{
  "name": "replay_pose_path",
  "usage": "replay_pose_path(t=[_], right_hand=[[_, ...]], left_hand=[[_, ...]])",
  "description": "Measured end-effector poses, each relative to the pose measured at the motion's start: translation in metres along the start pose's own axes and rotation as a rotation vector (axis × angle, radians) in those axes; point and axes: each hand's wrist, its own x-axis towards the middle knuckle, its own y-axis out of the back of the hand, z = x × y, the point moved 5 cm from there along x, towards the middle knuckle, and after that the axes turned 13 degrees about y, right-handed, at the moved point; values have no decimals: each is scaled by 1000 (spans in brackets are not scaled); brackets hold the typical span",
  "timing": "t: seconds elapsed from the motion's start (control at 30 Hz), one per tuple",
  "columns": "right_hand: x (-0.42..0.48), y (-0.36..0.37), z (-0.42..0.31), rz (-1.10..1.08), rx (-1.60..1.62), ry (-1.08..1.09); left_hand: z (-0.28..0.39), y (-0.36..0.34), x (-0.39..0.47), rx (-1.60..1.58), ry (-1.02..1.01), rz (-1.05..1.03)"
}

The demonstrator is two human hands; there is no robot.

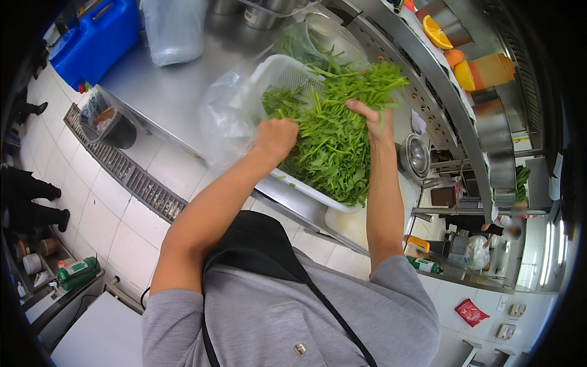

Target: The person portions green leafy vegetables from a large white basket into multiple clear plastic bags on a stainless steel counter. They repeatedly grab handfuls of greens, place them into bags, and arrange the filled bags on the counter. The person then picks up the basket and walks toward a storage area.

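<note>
A white perforated plastic basket [296,73] stands on the steel counter, heaped with leafy greens [337,156]. My right hand [378,121] grips a bunch of these greens at the basket's right side, thumb across the stems. At the opposite side, my left hand [276,137] is curled into the greens; its fingertips are hidden. A clear plastic bag [227,119] lies against the basket's left wall, beside my left forearm. Behind the basket, another clear bag [298,39] contains more greens.
Stacked metal bowls [415,156] sit right of my right wrist, near a white cutting board [341,222]. A blue jerrycan [98,43] and a wrapped plastic bundle [174,32] stand at the far left. A shelf [440,78] overhangs the right side. A lined bin [112,124] stands on the floor.
</note>
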Motion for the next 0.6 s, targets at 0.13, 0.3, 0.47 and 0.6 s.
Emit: replay_pose_path(t=[0.13,0.3,0.47,0.6], right_hand=[[5,61,33,50,91,-186],[10,80,45,139,278,-271],[-3,84,51,148,356,-319],[-14,62,44,26,405,-439]], left_hand=[[-16,-17,0,116,29,-187],[-29,-27,9,236,82,-344],[-23,21,-1,179,149,-156],[43,64,-1,52,-102,-129]])
